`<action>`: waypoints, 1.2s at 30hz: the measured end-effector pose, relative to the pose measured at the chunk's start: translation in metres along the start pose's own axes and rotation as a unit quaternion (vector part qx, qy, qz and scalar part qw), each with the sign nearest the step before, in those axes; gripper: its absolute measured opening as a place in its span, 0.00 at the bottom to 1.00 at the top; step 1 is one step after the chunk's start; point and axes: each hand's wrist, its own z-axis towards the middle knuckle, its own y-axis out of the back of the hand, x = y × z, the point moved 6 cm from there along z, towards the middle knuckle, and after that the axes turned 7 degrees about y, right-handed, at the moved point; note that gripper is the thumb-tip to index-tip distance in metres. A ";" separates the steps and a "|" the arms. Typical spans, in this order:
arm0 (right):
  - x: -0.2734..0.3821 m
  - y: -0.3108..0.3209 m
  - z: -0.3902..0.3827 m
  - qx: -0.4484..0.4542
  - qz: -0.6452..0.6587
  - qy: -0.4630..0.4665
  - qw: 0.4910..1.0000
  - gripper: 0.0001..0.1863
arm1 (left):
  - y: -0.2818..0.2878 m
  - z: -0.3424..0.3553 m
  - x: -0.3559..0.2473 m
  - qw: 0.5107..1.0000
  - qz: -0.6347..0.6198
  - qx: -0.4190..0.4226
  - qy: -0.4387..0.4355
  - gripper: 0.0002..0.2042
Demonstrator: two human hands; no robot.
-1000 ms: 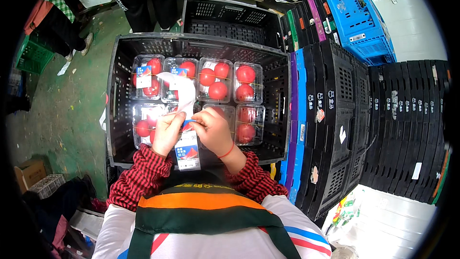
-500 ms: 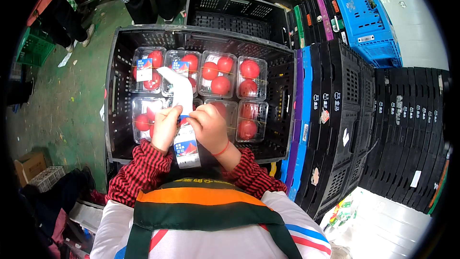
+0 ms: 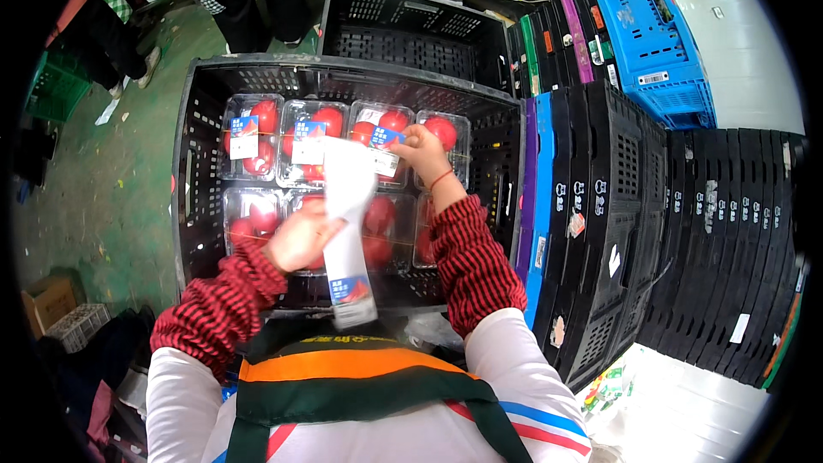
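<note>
My left hand (image 3: 302, 235) is closed on a long white strip of labels (image 3: 350, 193), which runs from the far packs down toward my apron. A printed blue-and-white label shows at the strip's near end. My right hand (image 3: 423, 156) pinches a single blue-and-white label (image 3: 384, 159) at its edge, over the lid of the third clear pack (image 3: 394, 118) in the far row. Whether that label is fully stuck down, I cannot tell. Each clear pack holds red round fruit like tomatoes. Two far-left packs (image 3: 254, 139) carry similar labels. The hands and strip partly hide the near row.
The packs sit in a black plastic crate (image 3: 184, 206). Another black crate (image 3: 411, 34) stands behind it. To the right are folded black crates (image 3: 630, 223) and a blue crate (image 3: 651, 43). People's legs (image 3: 236, 9) show at the far left, on a green floor.
My hands have come apart. The right one has moved forward and right with a label to the third far pack. My left hand keeps the strip, lower and slightly left.
</note>
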 end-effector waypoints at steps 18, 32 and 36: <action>-0.007 0.009 0.034 0.077 -0.505 0.071 0.857 0.14 | -0.083 0.100 0.035 0.957 0.256 0.133 0.029 0.14; 0.061 0.006 -0.114 -0.122 0.012 -0.014 0.992 0.10 | -0.023 0.088 0.013 0.858 -0.432 -0.001 0.279 0.18; 0.056 -0.067 -0.159 0.103 0.283 -0.107 0.948 0.13 | 0.001 0.067 -0.030 0.766 -0.580 -0.074 0.267 0.19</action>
